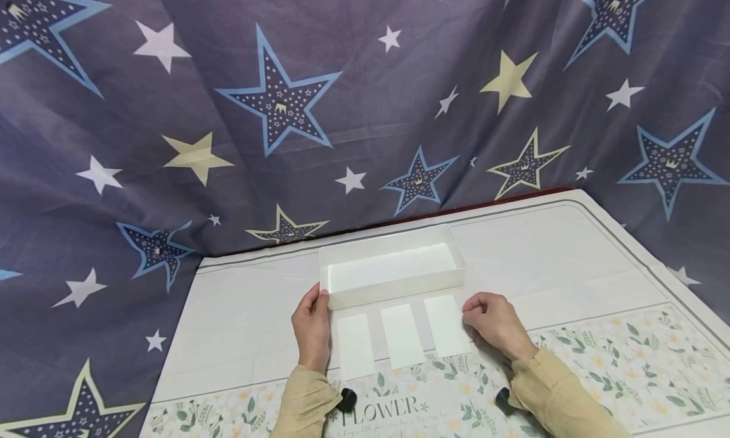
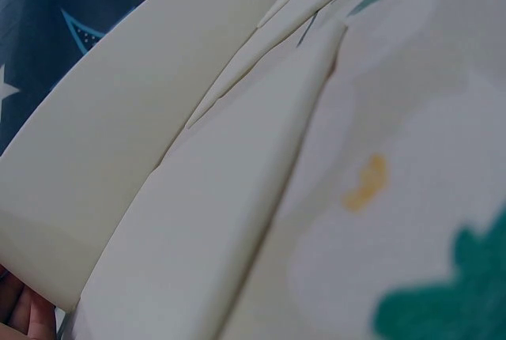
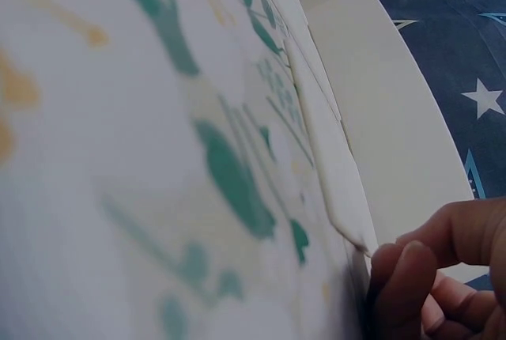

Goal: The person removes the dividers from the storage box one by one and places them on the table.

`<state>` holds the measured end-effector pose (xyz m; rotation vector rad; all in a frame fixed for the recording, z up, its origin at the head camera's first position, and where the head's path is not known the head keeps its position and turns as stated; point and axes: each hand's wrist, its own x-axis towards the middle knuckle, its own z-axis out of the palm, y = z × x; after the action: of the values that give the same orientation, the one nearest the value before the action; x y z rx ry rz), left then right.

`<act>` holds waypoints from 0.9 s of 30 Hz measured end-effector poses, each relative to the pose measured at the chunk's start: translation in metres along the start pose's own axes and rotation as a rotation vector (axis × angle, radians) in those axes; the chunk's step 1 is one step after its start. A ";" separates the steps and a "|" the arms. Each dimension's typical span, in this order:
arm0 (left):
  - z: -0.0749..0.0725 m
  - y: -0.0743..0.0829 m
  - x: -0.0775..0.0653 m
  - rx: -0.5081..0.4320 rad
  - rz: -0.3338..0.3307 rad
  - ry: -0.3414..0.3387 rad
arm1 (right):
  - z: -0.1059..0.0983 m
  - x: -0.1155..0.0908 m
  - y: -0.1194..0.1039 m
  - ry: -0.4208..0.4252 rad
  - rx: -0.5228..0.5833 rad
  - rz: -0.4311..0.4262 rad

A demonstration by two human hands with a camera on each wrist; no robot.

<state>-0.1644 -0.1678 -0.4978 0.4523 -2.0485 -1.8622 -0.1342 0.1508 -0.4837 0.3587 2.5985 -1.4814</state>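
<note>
A long white open-topped box [image 1: 393,291] stands on the table. My left hand [image 1: 312,327] holds its left front corner, thumb at the front wall; in the left wrist view, only some fingers [image 2: 28,308] show beside the box's end. Three white rectangular cards lie in a row before the box: a left card [image 1: 356,346], a middle card [image 1: 402,336] and a right card [image 1: 447,326]. Just beside the right card's right edge is my right hand [image 1: 497,324], its fingers loosely curled. In the right wrist view, no object shows between its thumb and fingers.
A white cloth with a flower print and lettering covers the table [image 1: 570,254]. Behind the table hangs a dark star-patterned curtain [image 1: 365,108]. Black wrist devices [image 1: 347,400] sit by both sleeves.
</note>
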 end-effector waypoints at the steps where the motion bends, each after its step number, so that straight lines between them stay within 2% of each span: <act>1: 0.000 0.000 0.000 -0.001 0.001 0.000 | 0.000 0.000 0.000 0.000 0.001 0.004; 19: -0.001 -0.002 0.001 0.023 0.002 -0.014 | -0.001 -0.001 0.000 -0.007 0.040 -0.011; 27: -0.002 -0.001 0.001 -0.003 -0.004 -0.024 | -0.001 -0.002 0.000 -0.004 0.032 -0.012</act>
<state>-0.1644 -0.1699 -0.4987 0.4355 -2.0613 -1.8814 -0.1322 0.1517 -0.4823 0.3434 2.5818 -1.5273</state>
